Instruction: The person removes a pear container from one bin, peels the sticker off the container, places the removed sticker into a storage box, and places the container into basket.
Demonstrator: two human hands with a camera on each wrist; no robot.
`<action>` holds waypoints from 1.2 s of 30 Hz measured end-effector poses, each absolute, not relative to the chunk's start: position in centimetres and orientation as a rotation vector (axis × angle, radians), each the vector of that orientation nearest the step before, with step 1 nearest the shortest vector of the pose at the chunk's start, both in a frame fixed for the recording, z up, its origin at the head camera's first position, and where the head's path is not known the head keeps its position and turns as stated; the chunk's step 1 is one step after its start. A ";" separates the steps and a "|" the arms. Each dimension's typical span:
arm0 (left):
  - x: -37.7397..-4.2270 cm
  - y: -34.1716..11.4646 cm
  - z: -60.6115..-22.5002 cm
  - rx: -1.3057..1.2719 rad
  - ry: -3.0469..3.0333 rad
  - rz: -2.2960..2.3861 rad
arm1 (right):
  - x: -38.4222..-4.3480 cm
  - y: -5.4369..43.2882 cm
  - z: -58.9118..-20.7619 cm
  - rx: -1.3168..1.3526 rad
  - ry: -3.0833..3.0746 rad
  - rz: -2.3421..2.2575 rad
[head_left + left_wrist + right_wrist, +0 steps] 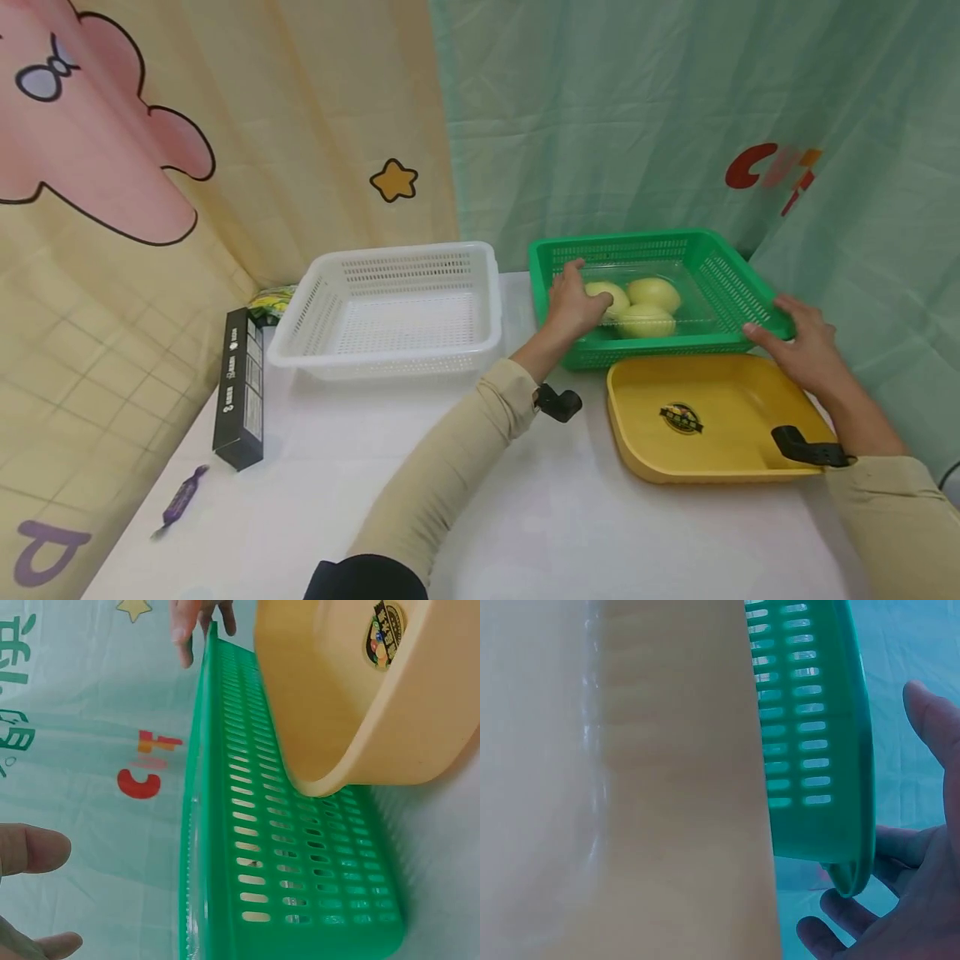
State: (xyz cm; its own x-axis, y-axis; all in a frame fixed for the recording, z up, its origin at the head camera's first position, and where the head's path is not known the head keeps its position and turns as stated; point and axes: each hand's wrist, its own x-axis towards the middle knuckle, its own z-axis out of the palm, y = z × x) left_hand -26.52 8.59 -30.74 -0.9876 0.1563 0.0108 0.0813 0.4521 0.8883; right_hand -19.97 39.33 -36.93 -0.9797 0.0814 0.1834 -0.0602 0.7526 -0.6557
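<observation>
A green slotted basket [630,242] stands at the back right of the table. Inside it, three pale yellow-green round fruits [654,294] lie in a clear plastic container [696,293]. Over the basket's left part is my left hand [573,310], fingers spread beside the container; in the left wrist view its thumb [37,849] stands apart from the fingers. My right hand [810,346] is at the basket's front right corner. From the right wrist, its fingers [847,911] are by the rim's outer side and the thumb stands away; contact is unclear.
A yellow tray [723,417] sits right in front of the green basket. To the left stands a white slotted basket [401,360]. Further left are a long black box [240,387], a green-and-yellow packet [272,303] and a purple-wrapped candy [181,500]. Curtains [585,142] hang behind the table.
</observation>
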 end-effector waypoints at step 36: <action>-21.3 -1.1 -30.7 0.609 2.733 1.527 | -17.5 30.5 -32.8 0.386 -2.574 0.856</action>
